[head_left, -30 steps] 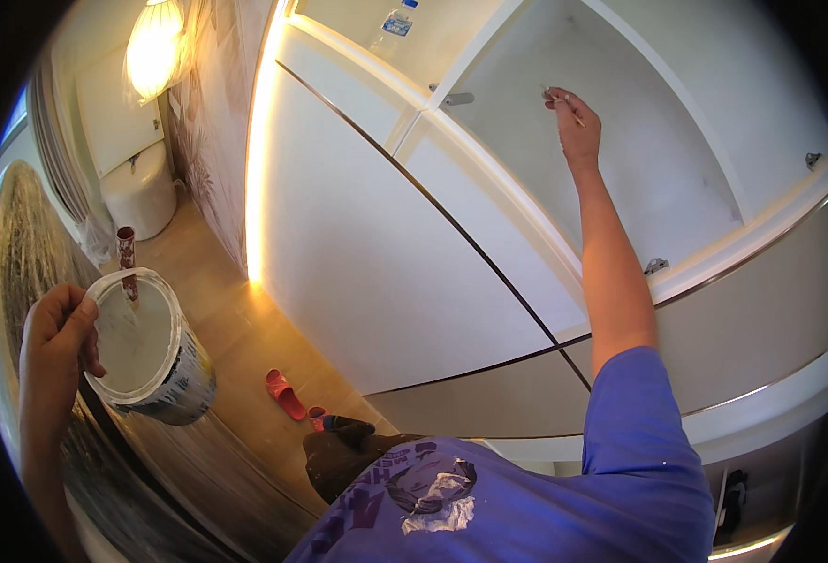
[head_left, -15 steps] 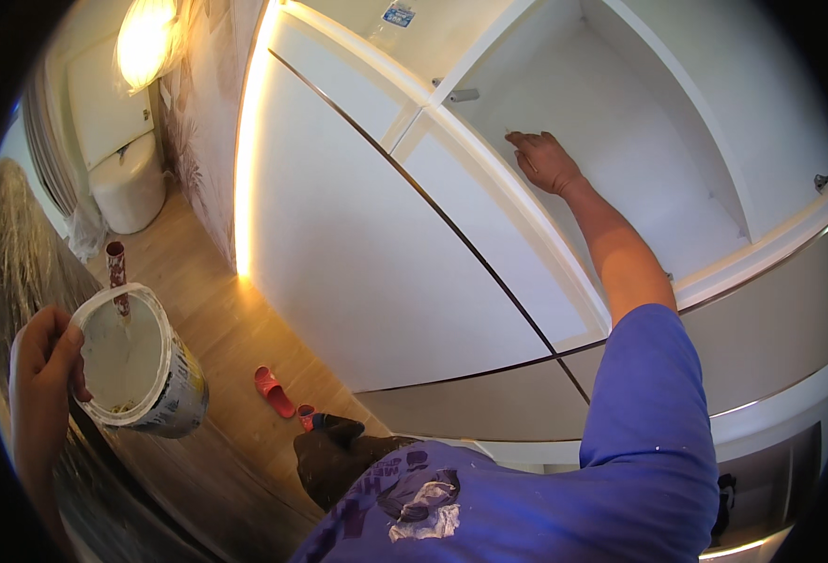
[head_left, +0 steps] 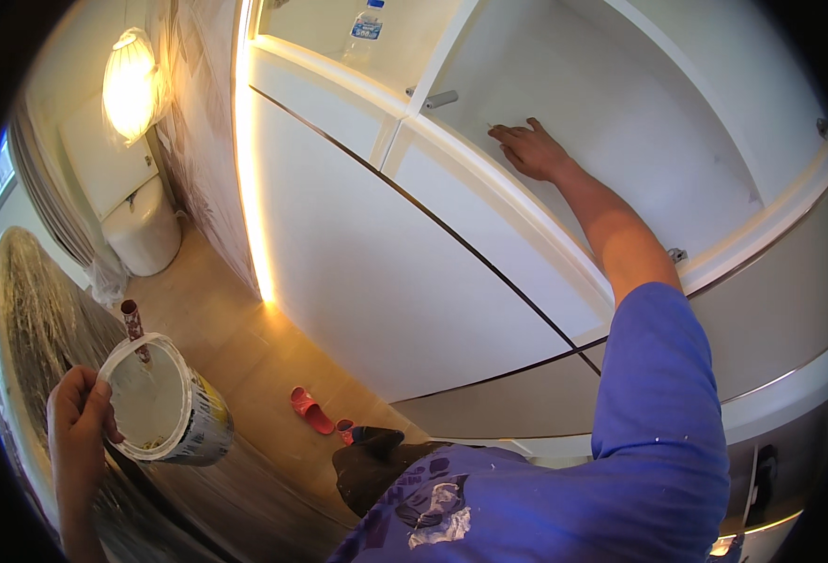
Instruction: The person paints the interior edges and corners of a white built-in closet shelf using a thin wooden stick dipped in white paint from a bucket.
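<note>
My left hand [head_left: 81, 413] grips the rim of a white plastic bucket [head_left: 186, 403] at the lower left, fingers hooked over the edge. Pale material coats the inside of the bucket, and a worn reddish-brown tool handle [head_left: 132, 324] sticks up past its far rim. My right arm stretches into an open white cabinet compartment [head_left: 564, 84]. There my right hand [head_left: 538, 153] is low over the pale inner surface, some fingers extended and apart. A tiny pale speck shows by one fingertip; whether the hand touches it I cannot tell.
Near my right hand, a grey cylindrical fitting [head_left: 441, 98] sticks out at the divider. A water bottle [head_left: 367, 21] stands in the neighbouring compartment. Red slippers [head_left: 311, 410] lie on the wooden floor [head_left: 245, 347]. A wrapped lamp [head_left: 132, 89] glows beyond a lit strip [head_left: 252, 188].
The view has shifted, so the bucket and slippers appear farther right and lower. My right hand has moved slightly over the surface, its fingers more spread. The left hand keeps its hold.
</note>
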`<action>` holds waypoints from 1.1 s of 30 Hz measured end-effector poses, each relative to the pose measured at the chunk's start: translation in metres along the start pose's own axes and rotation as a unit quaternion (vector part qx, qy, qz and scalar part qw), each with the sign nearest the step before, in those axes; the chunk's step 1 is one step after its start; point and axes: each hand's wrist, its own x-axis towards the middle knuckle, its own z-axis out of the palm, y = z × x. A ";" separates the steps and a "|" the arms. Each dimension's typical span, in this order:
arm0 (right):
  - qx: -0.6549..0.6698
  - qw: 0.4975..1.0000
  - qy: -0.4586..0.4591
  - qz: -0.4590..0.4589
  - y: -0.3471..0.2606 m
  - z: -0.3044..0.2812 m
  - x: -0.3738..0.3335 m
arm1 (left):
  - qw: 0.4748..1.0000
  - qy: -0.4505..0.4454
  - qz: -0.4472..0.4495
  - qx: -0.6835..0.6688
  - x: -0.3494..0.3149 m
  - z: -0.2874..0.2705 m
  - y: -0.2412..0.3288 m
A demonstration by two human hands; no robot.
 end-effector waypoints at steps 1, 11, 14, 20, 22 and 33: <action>-0.001 1.000 -0.004 0.004 0.001 -0.002 -0.002 | 1.000 -0.006 0.001 0.004 0.000 -0.001 0.004; 0.014 0.999 -0.028 0.027 -0.008 -0.009 0.002 | 1.000 -0.010 -0.002 0.012 -0.002 0.001 0.013; 0.031 0.999 -0.029 0.031 -0.010 -0.011 0.005 | 1.000 -0.014 0.000 0.018 -0.002 -0.001 0.014; 0.039 0.997 -0.043 0.044 -0.012 -0.012 0.009 | 1.000 -0.015 -0.003 0.013 -0.002 -0.001 0.016; 0.045 0.997 -0.040 0.046 -0.012 -0.012 0.009 | 1.000 -0.016 -0.002 0.009 -0.002 0.000 0.016; 0.056 0.996 -0.014 0.062 -0.013 -0.009 0.012 | 1.000 -0.017 0.000 0.019 -0.004 0.000 0.017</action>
